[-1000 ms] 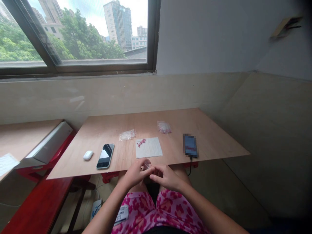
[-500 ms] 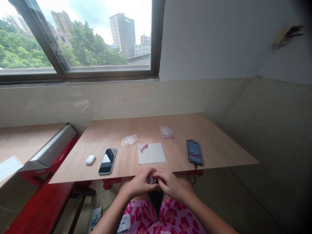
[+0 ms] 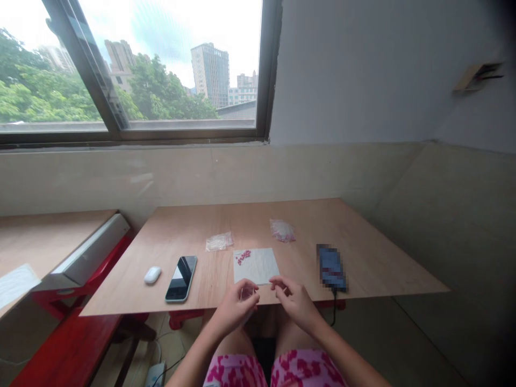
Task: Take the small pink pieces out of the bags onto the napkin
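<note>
My left hand (image 3: 237,305) is curled round a small clear plastic bag (image 3: 247,292), held at the front edge of the table. Most of the bag is hidden by the fingers. My right hand (image 3: 296,302) hovers just to the right, its fingers bent and loosely apart, near the lower right corner of a white paper sheet (image 3: 258,269). I see nothing between those fingers. Several small pink-red beads (image 3: 243,257) lie in a loose cluster on the sheet's upper left part.
Behind the sheet lie a flat clear plastic packet (image 3: 220,242) and a clear bag with pink bits (image 3: 282,230). A phone (image 3: 181,278) and a white earphone case (image 3: 152,275) are on the left. To the right is a blurred-out phone (image 3: 331,267) with a cable.
My hands were together around the small bag over my lap. Now they are apart and farther forward; the right hand has let go, while the left keeps the bag. The view has tilted up slightly.
</note>
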Action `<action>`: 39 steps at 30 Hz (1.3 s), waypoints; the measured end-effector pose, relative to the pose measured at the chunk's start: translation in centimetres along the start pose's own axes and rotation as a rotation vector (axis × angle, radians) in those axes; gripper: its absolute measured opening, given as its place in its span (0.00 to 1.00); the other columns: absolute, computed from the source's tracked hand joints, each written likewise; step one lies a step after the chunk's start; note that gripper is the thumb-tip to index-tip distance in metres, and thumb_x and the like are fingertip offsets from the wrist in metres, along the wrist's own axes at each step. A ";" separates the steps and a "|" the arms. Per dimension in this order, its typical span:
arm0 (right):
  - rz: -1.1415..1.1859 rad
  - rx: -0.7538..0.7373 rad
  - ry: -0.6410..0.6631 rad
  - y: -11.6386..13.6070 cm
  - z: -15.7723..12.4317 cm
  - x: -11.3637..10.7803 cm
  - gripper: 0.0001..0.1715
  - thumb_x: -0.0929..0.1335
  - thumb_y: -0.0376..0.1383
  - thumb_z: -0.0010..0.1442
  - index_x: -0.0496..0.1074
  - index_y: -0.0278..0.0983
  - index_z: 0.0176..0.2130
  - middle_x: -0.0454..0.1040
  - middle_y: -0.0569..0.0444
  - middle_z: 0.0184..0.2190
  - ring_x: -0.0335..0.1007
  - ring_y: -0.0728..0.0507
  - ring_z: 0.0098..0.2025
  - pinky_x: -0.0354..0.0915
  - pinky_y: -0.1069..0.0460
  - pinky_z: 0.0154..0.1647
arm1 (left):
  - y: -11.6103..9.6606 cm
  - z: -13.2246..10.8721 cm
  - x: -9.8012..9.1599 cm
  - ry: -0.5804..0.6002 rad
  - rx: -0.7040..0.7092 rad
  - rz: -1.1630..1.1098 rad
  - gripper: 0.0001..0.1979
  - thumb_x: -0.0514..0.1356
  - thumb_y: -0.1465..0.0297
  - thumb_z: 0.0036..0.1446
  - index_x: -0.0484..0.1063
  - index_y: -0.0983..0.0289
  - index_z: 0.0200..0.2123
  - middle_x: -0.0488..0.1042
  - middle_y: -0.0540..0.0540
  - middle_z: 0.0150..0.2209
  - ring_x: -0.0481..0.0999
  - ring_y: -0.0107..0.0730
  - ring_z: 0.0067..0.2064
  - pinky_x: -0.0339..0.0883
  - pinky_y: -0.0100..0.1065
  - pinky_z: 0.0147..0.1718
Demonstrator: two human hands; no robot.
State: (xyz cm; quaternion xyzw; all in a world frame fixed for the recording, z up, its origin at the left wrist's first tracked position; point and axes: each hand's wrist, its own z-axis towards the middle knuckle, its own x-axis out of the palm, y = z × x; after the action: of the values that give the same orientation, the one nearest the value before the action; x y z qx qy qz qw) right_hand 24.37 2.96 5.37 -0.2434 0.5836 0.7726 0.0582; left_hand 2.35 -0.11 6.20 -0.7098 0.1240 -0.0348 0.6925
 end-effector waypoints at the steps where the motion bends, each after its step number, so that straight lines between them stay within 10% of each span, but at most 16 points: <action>1: -0.011 0.019 -0.018 -0.6 1.1 0.0 0.17 0.63 0.41 0.66 0.77 0.36 0.46 0.80 0.48 0.38 0.76 0.42 0.36 0.71 0.49 0.36 | 0.0 0.2 -0.3 -0.012 -0.017 -0.068 0.16 0.63 0.57 0.61 0.73 0.64 0.43 0.76 0.54 0.33 0.77 0.35 0.32 0.68 0.37 0.38; 8: -0.337 0.025 0.008 -2.7 11.3 3.1 0.15 0.66 0.29 0.60 0.79 0.35 0.44 0.81 0.46 0.41 0.76 0.41 0.43 0.67 0.49 0.48 | -0.4 0.6 -1.9 -0.147 -0.028 -0.123 0.20 0.69 0.53 0.53 0.76 0.62 0.41 0.80 0.58 0.40 0.78 0.43 0.46 0.69 0.41 0.50; 14: -0.463 0.021 0.079 -4.0 15.4 5.2 0.13 0.68 0.25 0.57 0.78 0.33 0.42 0.79 0.46 0.42 0.73 0.43 0.43 0.63 0.53 0.47 | -0.7 1.1 -2.9 -0.235 -0.025 -0.184 0.23 0.71 0.55 0.51 0.70 0.62 0.43 0.74 0.51 0.34 0.75 0.36 0.39 0.67 0.35 0.43; 28: -0.440 0.015 0.072 -3.5 15.6 5.5 0.02 0.69 0.30 0.58 0.74 0.35 0.33 0.77 0.49 0.37 0.70 0.44 0.40 0.59 0.53 0.41 | -0.3 1.8 -3.0 -0.280 -0.032 -0.294 0.18 0.72 0.58 0.49 0.73 0.62 0.35 0.77 0.54 0.36 0.77 0.43 0.45 0.66 0.40 0.50; 34: -0.192 0.019 0.059 1.6 13.9 5.0 0.13 0.62 0.32 0.63 0.69 0.36 0.28 0.73 0.56 0.26 0.68 0.46 0.30 0.58 0.55 0.31 | 0.5 2.0 -3.2 -0.318 -0.011 -0.255 0.17 0.72 0.59 0.48 0.71 0.62 0.34 0.75 0.52 0.33 0.75 0.40 0.41 0.66 0.37 0.45; 39: -0.091 -0.219 0.300 7.6 10.7 4.2 0.10 0.66 0.35 0.64 0.74 0.36 0.32 0.76 0.56 0.30 0.70 0.47 0.33 0.60 0.55 0.33 | 0.9 2.1 -3.2 -0.287 0.011 -0.270 0.21 0.72 0.58 0.50 0.73 0.63 0.41 0.79 0.59 0.42 0.77 0.46 0.47 0.68 0.41 0.49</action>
State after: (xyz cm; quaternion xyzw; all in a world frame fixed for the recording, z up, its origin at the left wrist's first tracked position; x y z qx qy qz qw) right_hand 14.56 9.76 12.25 -0.3870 0.4866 0.7829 -0.0215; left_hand -0.41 2.60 5.59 -0.7141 -0.0723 -0.0263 0.6958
